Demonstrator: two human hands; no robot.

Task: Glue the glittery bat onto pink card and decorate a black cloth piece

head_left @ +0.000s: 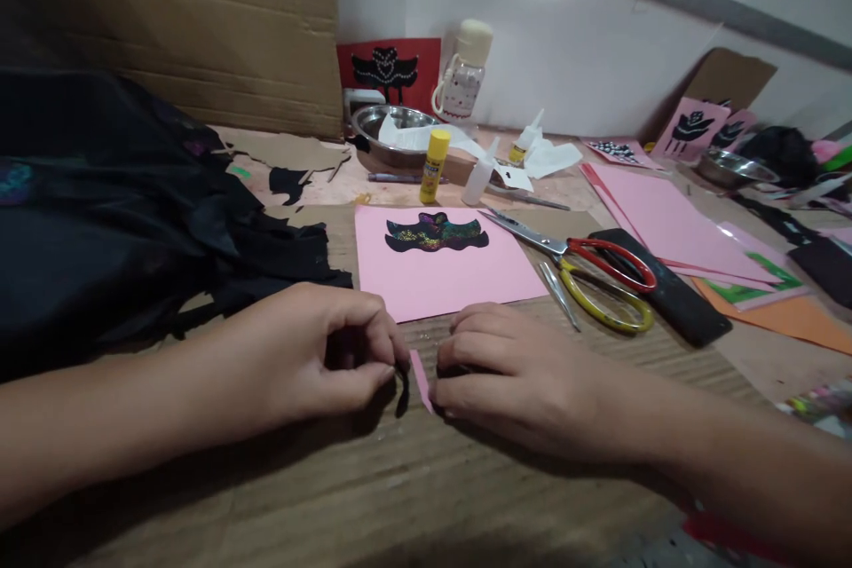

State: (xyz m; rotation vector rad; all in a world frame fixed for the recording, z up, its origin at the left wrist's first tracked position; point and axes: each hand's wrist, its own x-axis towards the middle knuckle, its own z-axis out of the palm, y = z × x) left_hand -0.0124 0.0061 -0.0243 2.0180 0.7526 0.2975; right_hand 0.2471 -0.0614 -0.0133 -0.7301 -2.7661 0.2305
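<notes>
Biggest first, and it's the brown, ridged work surface point(299, 497) spreading right across the foreground! Crumpled black sheeting point(86, 231) heaps up on the left, its edges ragged, with an upright cardboard panel point(200, 27) standing behind it. Now to the hands, both low over the work surface and near each other. The left hand point(303, 355) has thumb and fingertips pinched together; the right hand point(516, 373) lies palm down with its fingers bent, and whether they grip anything I cannot tell. Just beyond the two sits a pink card point(432, 280), a black glittery shape point(436, 236) lying on its far half (gold, green and purple sparkle, very showy). Red-and-yellow-handled scissors point(565, 248) overlap that card's right side, handles against a dark slab point(672, 293). A yellow glue stick point(433, 167) stands upright behind the card, and slim metal tweezers point(559, 295) lie by the scissors. Smaller still: a pink strip point(421, 380) between the hands, its near end at the right fingertips. And smallest, a curved black strip point(402, 395), clamped in that left pinch, hanging just left of the pink one!
</notes>
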